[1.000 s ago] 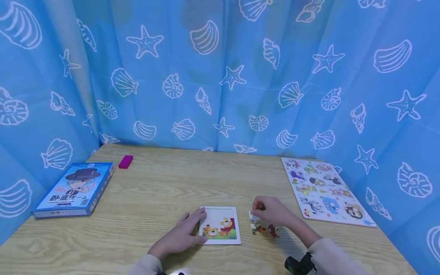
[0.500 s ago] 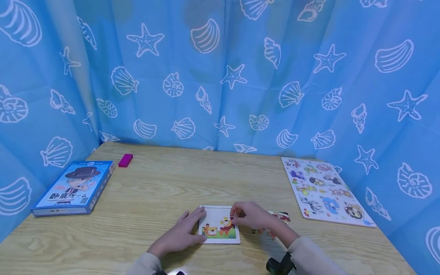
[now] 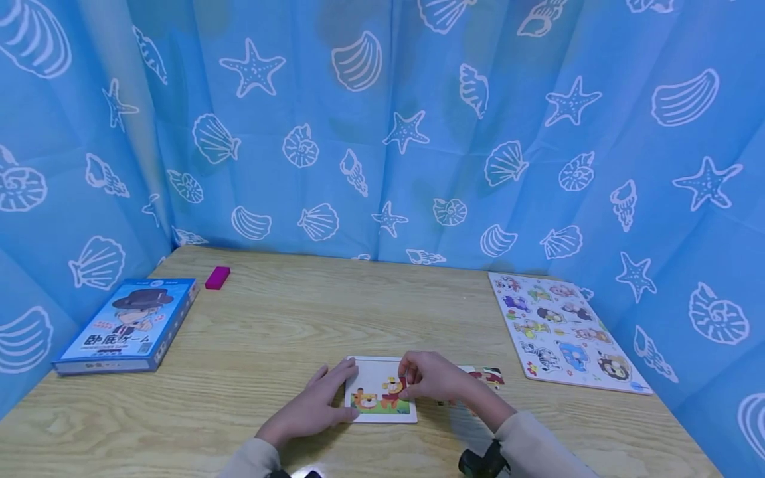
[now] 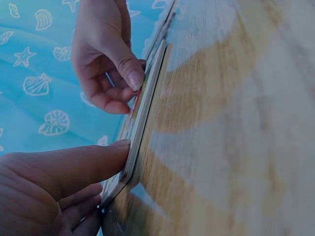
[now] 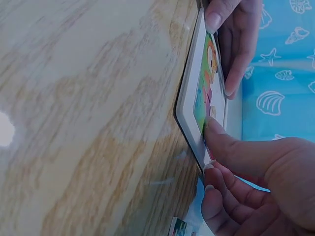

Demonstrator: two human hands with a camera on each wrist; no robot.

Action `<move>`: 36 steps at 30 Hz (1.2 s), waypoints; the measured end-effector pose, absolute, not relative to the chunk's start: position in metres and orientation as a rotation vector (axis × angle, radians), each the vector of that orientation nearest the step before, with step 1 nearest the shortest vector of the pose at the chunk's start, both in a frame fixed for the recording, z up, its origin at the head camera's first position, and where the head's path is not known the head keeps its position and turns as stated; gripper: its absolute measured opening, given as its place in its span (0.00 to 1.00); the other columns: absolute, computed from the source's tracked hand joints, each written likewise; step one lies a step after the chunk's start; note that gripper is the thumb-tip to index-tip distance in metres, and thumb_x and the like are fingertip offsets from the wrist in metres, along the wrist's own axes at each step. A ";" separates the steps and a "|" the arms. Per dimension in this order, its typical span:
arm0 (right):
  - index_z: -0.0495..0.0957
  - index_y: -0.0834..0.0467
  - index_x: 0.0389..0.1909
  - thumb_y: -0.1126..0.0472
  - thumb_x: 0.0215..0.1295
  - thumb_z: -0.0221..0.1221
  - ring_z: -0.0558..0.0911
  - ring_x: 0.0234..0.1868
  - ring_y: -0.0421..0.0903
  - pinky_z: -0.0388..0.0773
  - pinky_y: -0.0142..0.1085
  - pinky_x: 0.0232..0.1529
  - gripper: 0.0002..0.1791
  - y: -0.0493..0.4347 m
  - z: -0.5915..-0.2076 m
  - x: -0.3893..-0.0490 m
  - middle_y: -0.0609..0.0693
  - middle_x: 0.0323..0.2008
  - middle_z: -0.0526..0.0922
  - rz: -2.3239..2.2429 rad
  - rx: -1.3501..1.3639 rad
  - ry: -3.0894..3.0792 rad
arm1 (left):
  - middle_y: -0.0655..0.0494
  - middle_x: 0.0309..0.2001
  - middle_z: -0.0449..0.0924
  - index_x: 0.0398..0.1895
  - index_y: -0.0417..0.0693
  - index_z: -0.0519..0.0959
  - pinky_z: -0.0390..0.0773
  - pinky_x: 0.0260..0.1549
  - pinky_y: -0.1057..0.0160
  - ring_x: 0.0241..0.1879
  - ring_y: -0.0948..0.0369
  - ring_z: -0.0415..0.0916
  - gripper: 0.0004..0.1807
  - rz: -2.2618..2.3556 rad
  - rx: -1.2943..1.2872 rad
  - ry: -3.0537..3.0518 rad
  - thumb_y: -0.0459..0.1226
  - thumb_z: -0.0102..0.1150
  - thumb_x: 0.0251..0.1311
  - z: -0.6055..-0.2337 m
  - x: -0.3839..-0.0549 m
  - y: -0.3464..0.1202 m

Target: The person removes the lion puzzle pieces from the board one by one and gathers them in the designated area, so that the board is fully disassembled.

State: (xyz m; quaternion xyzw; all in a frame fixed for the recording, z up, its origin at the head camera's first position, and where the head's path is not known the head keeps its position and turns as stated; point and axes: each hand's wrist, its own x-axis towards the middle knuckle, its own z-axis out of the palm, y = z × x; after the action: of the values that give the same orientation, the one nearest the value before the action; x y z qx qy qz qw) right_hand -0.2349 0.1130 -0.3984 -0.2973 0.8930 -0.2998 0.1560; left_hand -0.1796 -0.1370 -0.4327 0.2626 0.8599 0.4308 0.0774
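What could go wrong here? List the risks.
1. The right hand presses a piece into the tray; misaligned, it may jam or pop neighbours out.
2. The left hand steadies only the tray's left edge, so it could slide.
3. The right sleeve may brush the loose pieces.

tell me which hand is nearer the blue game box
Left. The left hand rests on the puzzle tray's left edge, on the blue game box's side; the right hand sits farther right.
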 end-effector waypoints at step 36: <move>0.76 0.57 0.30 0.65 0.58 0.65 0.71 0.26 0.38 0.68 0.31 0.28 0.06 0.106 -0.397 -0.228 0.41 0.25 0.75 -0.873 -0.916 2.587 | 0.40 0.71 0.50 0.67 0.30 0.58 0.34 0.67 0.44 0.71 0.48 0.43 0.38 1.298 0.788 2.570 0.42 0.61 0.59 -0.433 -0.180 -0.137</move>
State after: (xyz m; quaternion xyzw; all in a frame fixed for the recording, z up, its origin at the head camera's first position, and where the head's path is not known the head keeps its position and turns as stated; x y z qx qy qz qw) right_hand -0.2276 0.1063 -0.3972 -0.3152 0.8906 -0.3007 0.1305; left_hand -0.1800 -0.1373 -0.4330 0.2633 0.8583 0.4334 0.0781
